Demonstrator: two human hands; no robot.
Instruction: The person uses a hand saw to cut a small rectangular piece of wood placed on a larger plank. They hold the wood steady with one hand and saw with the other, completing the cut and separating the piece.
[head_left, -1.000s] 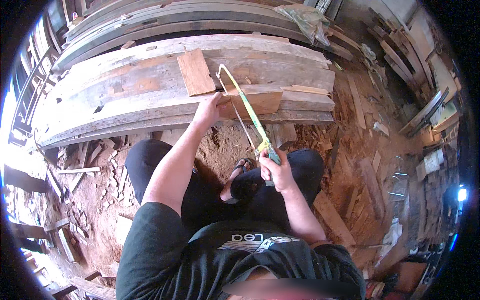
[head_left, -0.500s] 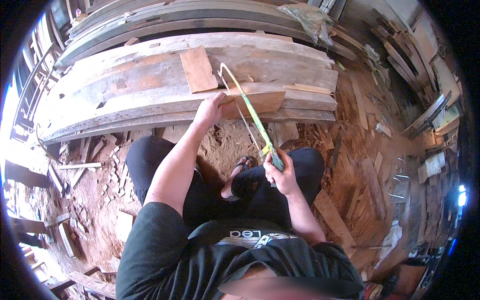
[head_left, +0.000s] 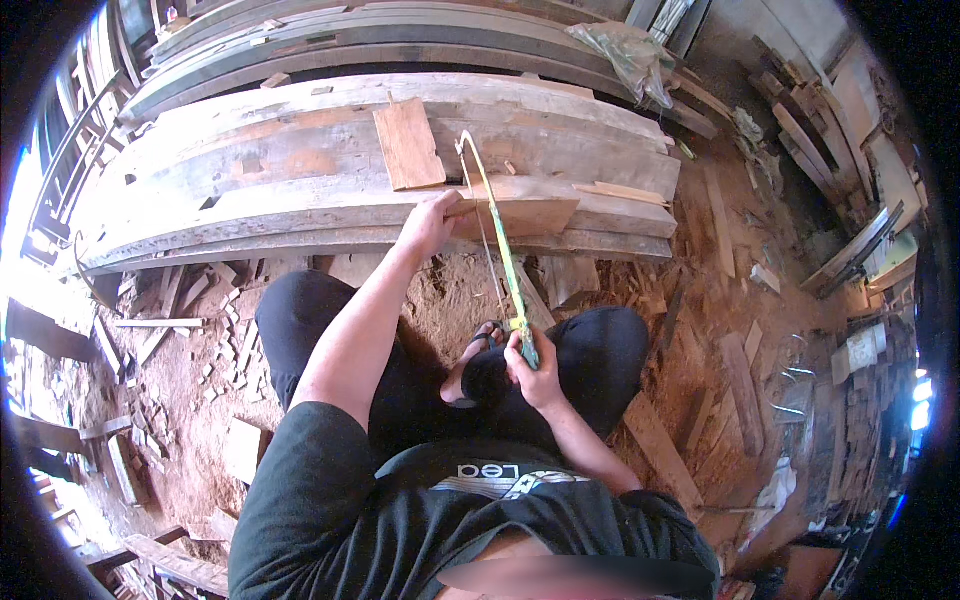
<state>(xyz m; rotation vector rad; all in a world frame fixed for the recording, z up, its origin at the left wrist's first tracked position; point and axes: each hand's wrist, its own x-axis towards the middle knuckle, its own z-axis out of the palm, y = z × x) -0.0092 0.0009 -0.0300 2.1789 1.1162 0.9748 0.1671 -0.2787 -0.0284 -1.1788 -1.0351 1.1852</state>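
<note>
My left hand [head_left: 430, 226] is closed on the left end of a thin wooden board [head_left: 535, 216], which lies at the near edge of a stack of thick planks [head_left: 330, 205]. Wrapped round the green grip of a bow saw [head_left: 505, 255], my right hand [head_left: 536, 374] is over my lap. The saw's green and yellow frame points away from me and arches over the board. Its thin blade crosses the board just right of my left hand; how deep it sits in the wood I cannot tell. Behind my left hand, a flat rectangular board [head_left: 410, 145] rests on the planks.
A thin wood strip [head_left: 625, 193] lies at the right end of the stack. Long beams [head_left: 400, 60] run behind it, with a crumpled plastic sheet [head_left: 630, 60] on them. Small offcuts [head_left: 225, 350] litter the dirt floor. More boards [head_left: 810, 140] lean at the right.
My right hand has drawn back toward me and to the left with the bow saw, whose frame now stands straighter. My left hand keeps its hold on the board. The view has shifted slightly.
</note>
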